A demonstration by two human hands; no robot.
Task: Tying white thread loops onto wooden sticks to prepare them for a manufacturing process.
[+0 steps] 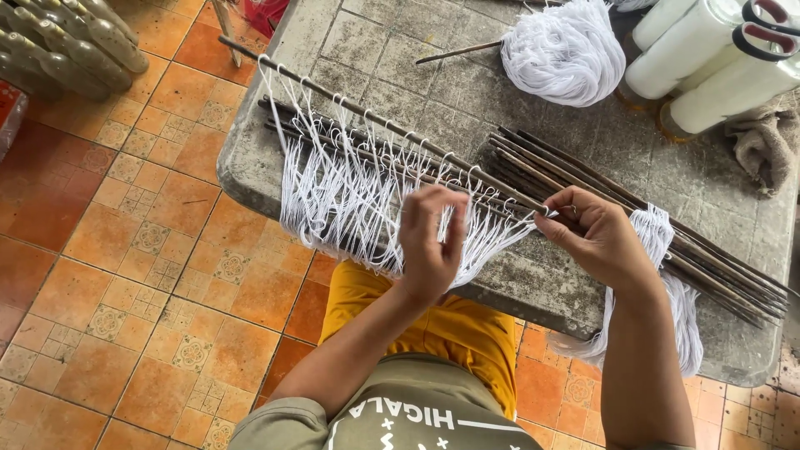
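White yarn skein (565, 50) near table's far edge; white spools (708, 62) with scissors (771, 29) at far right corner; rag (771, 142) beside.

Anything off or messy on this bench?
Nothing looks damaged or spilled. White strings hang in loops from a long stick; the left hand pinches strands, and the right hand holds the stick's end. The table surface is worn.

I see white cords (333, 196) looped along a dark brown stick (367, 112), with more dark brown sticks (633, 217) bundled beside it. The table (392, 58) is mottled grey, crazed with fine darker lines. A white yarn bundle (567, 50) lies on it, beside white spools (708, 67) — scissors with red-and-black handles (771, 29) rest on them. The floor tiles (125, 250) are orange, some bearing pale floral squares. My shorts (450, 329) are mustard yellow — the shirt (400, 412) olive with white print.
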